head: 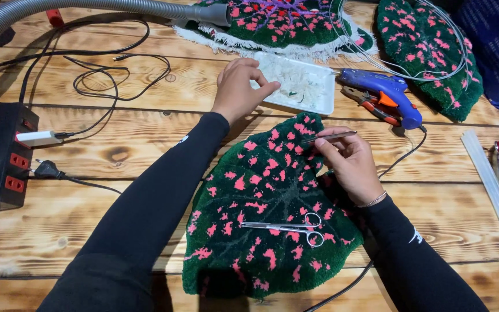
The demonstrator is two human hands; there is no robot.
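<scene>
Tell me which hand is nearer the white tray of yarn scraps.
Left. The left hand reaches over the near-left edge of the white tray, fingertips at its rim. The right hand is lower, over the leaf-shaped rug, holding tweezers.

Scissors (287, 227) on leaf rug (261, 202), tray (319, 104) behind it, glue gun (385, 92) right of tray, power strip (4, 156) far left.

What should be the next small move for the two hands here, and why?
Probably the left hand returns to the leaf-shaped rug. It is over the white tray of trimmings, fingers pinched, while the right hand holds tweezers at the rug's upper edge.
</scene>
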